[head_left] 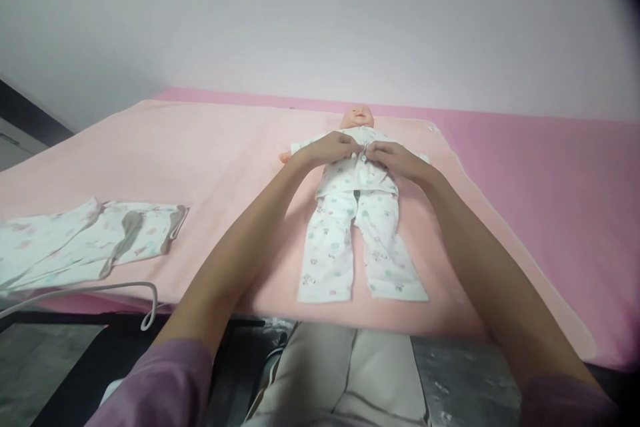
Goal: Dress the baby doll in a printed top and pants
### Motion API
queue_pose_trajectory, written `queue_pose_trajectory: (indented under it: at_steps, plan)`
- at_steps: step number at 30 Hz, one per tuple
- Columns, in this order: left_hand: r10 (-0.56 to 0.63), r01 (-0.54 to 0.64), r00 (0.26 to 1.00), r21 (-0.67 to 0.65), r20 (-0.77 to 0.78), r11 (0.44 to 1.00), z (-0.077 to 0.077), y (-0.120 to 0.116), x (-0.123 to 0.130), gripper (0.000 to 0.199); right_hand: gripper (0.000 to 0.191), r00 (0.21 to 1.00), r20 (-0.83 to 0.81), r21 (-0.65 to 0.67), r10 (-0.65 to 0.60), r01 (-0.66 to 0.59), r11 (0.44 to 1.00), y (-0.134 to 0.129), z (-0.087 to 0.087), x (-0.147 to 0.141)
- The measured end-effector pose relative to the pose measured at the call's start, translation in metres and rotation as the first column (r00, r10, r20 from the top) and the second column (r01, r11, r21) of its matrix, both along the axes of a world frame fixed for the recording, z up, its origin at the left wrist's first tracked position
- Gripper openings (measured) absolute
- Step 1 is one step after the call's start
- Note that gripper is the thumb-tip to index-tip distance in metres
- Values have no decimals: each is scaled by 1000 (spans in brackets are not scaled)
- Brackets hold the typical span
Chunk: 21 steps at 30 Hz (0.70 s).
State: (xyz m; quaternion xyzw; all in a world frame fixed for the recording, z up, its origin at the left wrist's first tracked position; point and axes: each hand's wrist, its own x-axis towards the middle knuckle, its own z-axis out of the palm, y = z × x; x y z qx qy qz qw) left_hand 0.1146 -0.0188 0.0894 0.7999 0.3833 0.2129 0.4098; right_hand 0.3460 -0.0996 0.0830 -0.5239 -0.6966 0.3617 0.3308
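Note:
A baby doll [359,116] lies on its back on the light pink sheet, head toward the wall. It wears a white patterned top [356,177] and matching trousers [330,247]. My left hand [339,147] pinches the front of the top at the chest, from the left. My right hand [390,155] grips the same front edge from the right, fingertips close to the left ones. A small round fastener shows between the two hands. The doll's left-side hand pokes out of its sleeve; the other is hidden.
White patterned clothes [145,230] lie on the left of the light pink sheet [225,147]. A white cable [125,285] loops at the front left edge. Darker pink bedding [550,200] extends right, and a pale wall stands behind.

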Motion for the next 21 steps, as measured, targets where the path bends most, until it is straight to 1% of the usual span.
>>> queue_pose_trajectory:
  at_steps: [3, 5, 8, 11, 16, 21]
  plan:
    - [-94, 94, 995, -6, -44, 996, 1, 3, -10, 35, 40, 997, -4, -46, 80, -80, 996, -4, -2, 5]
    - [-140, 140, 987, -8, -74, 990, 3, 4, -13, 31, 39, 996, 8, -64, 93, -92, 994, -6, -1, 5]
    - [-168, 166, 984, -39, -60, 985, 5, 4, -13, 28, 34, 996, 14, -47, 86, -85, 995, -8, 0, 3]
    - [-170, 168, 985, -76, -31, 983, 5, 5, -13, 26, 31, 997, 16, -26, 79, -79, 997, -10, -1, 0]
    - [-152, 150, 988, -53, -38, 987, 3, 4, -13, 26, 30, 999, 44, 26, 30, -31, 999, -11, -3, -3]
    - [-116, 115, 993, -88, -14, 990, 5, 0, -12, 25, 36, 997, 36, 31, 70, -71, 997, -9, -3, 3]
